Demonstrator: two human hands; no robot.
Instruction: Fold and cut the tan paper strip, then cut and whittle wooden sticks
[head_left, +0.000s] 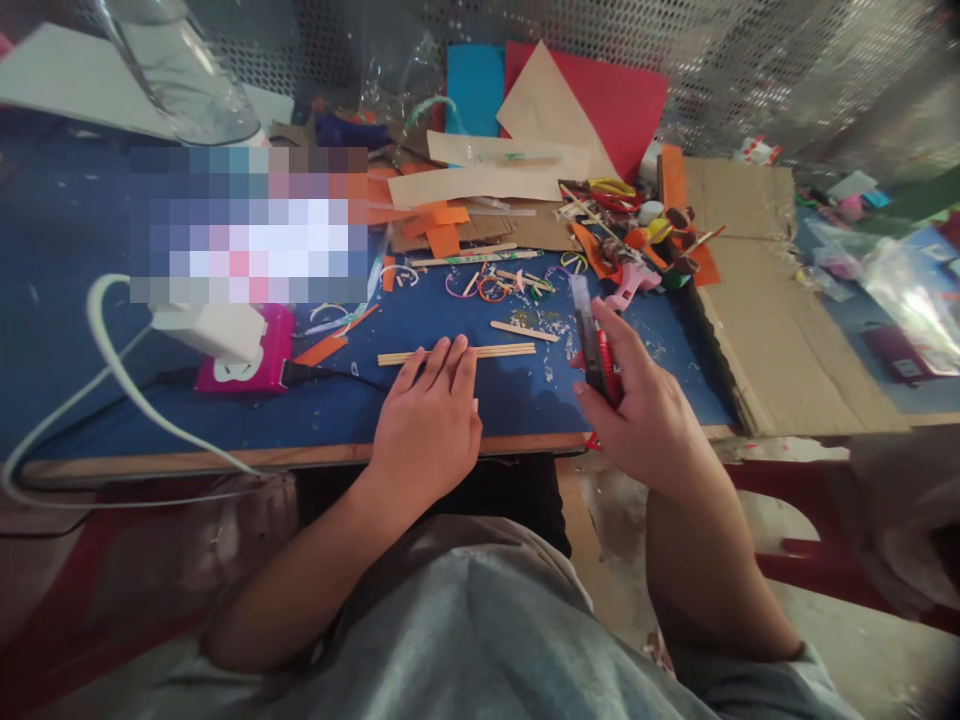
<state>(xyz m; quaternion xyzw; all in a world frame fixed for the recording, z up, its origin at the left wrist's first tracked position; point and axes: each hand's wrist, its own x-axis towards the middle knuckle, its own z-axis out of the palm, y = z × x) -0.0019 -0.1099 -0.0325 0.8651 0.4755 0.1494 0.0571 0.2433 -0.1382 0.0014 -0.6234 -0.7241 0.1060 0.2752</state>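
Note:
My left hand (427, 420) lies flat, palm down, with its fingers stretched over a few thin wooden sticks (506, 350) at the front of the blue table. The sticks lie side by side, and their middle is hidden under my fingers. In my right hand (645, 400) is a utility knife (595, 350) with a dark and red body, its pale end pointing away from me. My fingers are wrapped round it above the table, apart from the sticks. A short flat wooden stick (523, 330) lies just beyond the sticks, between my hands.
Rubber bands (493, 289) and scraps lie behind the sticks. Farther back are coloured paper (592, 100), pliers (611, 187) and a pink glue gun (632, 285). Cardboard (780, 300) lies at right. A pink power socket (247, 355) with cables and a plastic bottle (180, 75) stand left.

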